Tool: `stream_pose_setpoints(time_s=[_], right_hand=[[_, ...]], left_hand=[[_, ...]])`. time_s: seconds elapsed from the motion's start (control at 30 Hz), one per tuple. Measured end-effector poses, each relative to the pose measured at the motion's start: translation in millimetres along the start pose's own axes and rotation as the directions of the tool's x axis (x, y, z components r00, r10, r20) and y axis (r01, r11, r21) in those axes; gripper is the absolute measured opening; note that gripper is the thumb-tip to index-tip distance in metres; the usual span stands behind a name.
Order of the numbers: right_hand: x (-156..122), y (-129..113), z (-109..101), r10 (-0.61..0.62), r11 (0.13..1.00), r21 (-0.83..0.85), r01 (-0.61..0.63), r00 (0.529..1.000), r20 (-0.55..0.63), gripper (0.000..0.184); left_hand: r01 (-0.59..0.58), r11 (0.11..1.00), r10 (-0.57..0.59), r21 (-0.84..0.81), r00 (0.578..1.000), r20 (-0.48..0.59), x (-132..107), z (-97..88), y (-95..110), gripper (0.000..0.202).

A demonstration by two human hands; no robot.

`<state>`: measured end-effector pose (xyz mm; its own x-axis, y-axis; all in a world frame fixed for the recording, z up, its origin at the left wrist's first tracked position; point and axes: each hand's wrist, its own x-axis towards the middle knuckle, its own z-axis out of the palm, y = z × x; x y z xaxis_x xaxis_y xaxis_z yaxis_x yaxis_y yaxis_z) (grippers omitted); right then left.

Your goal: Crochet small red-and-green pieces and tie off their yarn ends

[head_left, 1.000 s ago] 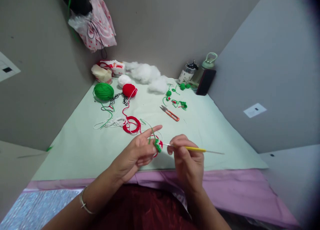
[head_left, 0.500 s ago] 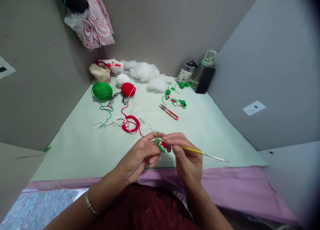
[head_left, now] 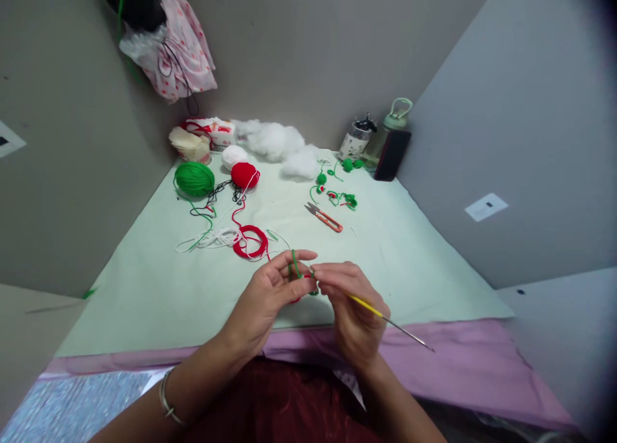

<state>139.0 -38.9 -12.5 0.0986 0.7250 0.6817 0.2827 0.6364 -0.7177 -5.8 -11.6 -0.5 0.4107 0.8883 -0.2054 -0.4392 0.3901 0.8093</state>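
Observation:
Between thumb and fingers, my left hand [head_left: 274,289] pinches a small red and green crochet piece [head_left: 314,292], mostly covered by the fingertips. Green yarn [head_left: 294,260] runs up over my raised left index finger. My right hand [head_left: 357,308] is closed around the yellow grip of a crochet hook [head_left: 369,306]. The hook's bare metal end points down to the right, and its working tip is at the crochet piece, partly hidden by my fingers. Ahead of my hands lie a coil of red yarn [head_left: 263,244] and a loose bundle of white yarn [head_left: 216,238].
Orange-handled thread snips [head_left: 325,218] lie beyond my hands. Green [head_left: 194,179], red [head_left: 245,175] and white [head_left: 234,157] yarn balls stand at the back left, near white stuffing [head_left: 274,141]. Small green crocheted pieces [head_left: 349,200], a phone [head_left: 393,155] and a bottle [head_left: 383,134] are at the back right.
The crochet piece has turned and is now more hidden behind my left fingers. My left index finger has straightened, and the hook's free end has tipped lower.

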Motion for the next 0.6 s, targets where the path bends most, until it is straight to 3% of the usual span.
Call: stream_pose_setpoints(time_s=[0.2, 0.33, 0.43, 0.6], right_hand=[[0, 6, 1, 0.019, 0.998, -0.059, -0.024, 0.996, -0.083, 0.035], [5, 10, 2, 0.147, 0.989, 0.013, -0.147, 0.984, -0.1, 0.026], [8, 12, 1, 0.225, 0.971, 0.098, -0.218, 0.972, -0.066, 0.023], [5, 11, 1, 0.248, 0.96, 0.128, -0.249, 0.968, 0.022, 0.017]], left_hand=[[0.026, 0.992, -0.024, -0.121, 1.0, 0.014, 2, 0.2, -8, 0.032], [0.005, 0.992, -0.009, -0.127, 0.999, -0.036, 4, 3.2, -5, 0.034], [-0.029, 0.993, 0.02, -0.117, 0.997, -0.077, 5, 7.2, -3, 0.032], [-0.088, 0.993, 0.081, -0.079, 0.993, -0.089, 6, 11.7, -5, 0.031]])
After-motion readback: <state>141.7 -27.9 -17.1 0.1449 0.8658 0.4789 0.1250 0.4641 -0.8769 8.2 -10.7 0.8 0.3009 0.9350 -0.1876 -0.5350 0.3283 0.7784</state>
